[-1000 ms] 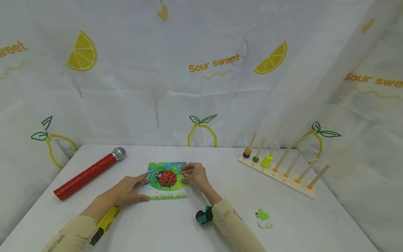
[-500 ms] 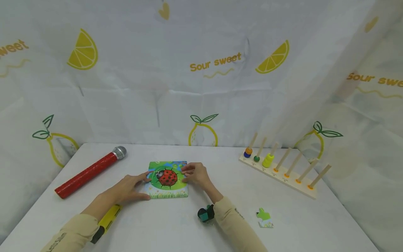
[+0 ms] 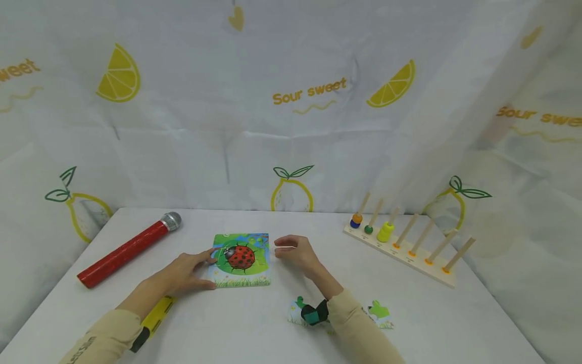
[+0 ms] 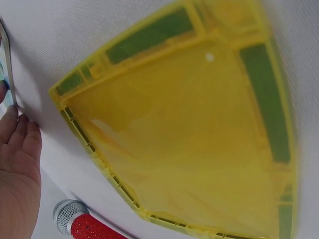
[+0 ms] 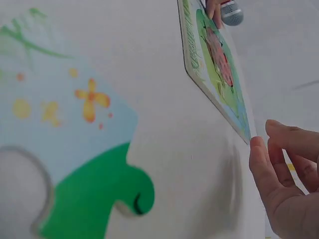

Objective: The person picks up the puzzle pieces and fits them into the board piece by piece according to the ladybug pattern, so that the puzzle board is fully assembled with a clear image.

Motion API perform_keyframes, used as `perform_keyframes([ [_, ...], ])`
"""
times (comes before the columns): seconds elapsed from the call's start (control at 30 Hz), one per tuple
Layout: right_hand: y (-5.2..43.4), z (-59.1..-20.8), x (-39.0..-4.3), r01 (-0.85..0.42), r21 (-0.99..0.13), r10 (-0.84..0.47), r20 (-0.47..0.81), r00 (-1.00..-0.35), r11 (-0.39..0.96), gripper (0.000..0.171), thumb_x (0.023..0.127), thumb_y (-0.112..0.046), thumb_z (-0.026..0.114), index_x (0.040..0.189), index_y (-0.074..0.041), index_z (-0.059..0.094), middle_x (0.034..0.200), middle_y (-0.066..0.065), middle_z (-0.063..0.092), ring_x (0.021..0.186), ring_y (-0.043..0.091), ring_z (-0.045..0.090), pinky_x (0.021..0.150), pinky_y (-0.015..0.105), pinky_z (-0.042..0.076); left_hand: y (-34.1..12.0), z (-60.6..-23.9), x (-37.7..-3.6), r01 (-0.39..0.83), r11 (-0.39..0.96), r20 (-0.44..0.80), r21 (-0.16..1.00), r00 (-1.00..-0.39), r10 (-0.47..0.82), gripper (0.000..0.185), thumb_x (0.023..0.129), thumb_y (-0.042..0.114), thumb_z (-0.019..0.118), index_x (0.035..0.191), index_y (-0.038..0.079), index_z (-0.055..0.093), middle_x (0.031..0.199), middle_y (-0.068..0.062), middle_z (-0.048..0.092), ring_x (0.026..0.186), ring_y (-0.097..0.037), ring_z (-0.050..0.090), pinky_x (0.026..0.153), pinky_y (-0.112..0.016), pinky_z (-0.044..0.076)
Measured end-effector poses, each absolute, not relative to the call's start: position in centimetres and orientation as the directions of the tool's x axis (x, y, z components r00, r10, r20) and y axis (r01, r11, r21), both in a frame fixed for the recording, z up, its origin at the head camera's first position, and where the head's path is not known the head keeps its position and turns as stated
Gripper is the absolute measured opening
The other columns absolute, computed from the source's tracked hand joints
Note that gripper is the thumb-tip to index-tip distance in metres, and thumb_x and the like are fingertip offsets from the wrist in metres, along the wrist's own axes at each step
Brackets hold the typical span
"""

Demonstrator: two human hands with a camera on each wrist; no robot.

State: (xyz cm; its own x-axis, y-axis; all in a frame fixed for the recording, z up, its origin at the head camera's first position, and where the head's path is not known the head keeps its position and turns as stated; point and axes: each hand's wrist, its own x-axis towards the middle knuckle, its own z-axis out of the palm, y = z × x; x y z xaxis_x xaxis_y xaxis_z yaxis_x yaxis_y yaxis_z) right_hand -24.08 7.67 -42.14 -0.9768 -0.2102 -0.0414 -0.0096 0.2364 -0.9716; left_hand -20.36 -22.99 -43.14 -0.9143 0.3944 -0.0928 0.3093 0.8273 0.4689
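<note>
Ladybird puzzle [image 3: 239, 258] lies on the worktop [image 3: 227, 328] beyond loose pieces [image 3: 382, 314] nearer the front edge, relaxed left hand [image 3: 184, 273] touching its left edge, free right hand [image 3: 297, 255] just beside its right. Microphone [image 3: 125, 254] and peg stand [image 3: 401, 253] lie toward the far left and right corners

The white table [image 3: 245, 328] bears a red microphone [image 3: 127, 253] at ten o'clock, a peg rack [image 3: 403, 254] at two, a puzzle piece [image 3: 379, 309] at four, a second piece [image 3: 294, 314] near six, a ladybug puzzle [image 3: 241, 259] mid-table and, seemingly, a half-hidden yellow panel [image 3: 156, 314] at eight.
</note>
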Motion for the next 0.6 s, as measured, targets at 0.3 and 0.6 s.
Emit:
perform_keyframes([
  [0.3, 10.7, -41.9, -22.4, 0.073, -0.942, -0.151, -0.129, -0.980, 0.328, 0.025, 0.086, -0.002, 0.069, 0.111, 0.003, 0.066, 0.110, 0.014, 0.068, 0.097, 0.023, 0.064, 0.091, 0.036, 0.051, -23.3, -43.0, -20.1, 0.316, 0.826, -0.094, 0.467, -0.911, 0.402, 0.086, 0.076, 0.054, 0.073, 0.143, 0.007, 0.045, 0.135, -0.022, 0.053, 0.124, -0.043, 0.046, 0.100, -0.060, 0.038],
  [0.6, 13.3, -42.2, -19.0, 0.097, -0.947, -0.116, -0.139, -0.983, 0.306, 0.029, 0.087, -0.005, 0.069, 0.114, 0.003, 0.063, 0.110, 0.015, 0.068, 0.100, 0.025, 0.065, 0.092, 0.036, 0.051, -23.1, -43.1, -20.4, 0.332, 0.817, -0.078, 0.472, -0.907, 0.414, 0.085, 0.076, 0.055, 0.073, 0.142, 0.009, 0.046, 0.134, -0.019, 0.054, 0.119, -0.039, 0.050, 0.097, -0.058, 0.042],
])
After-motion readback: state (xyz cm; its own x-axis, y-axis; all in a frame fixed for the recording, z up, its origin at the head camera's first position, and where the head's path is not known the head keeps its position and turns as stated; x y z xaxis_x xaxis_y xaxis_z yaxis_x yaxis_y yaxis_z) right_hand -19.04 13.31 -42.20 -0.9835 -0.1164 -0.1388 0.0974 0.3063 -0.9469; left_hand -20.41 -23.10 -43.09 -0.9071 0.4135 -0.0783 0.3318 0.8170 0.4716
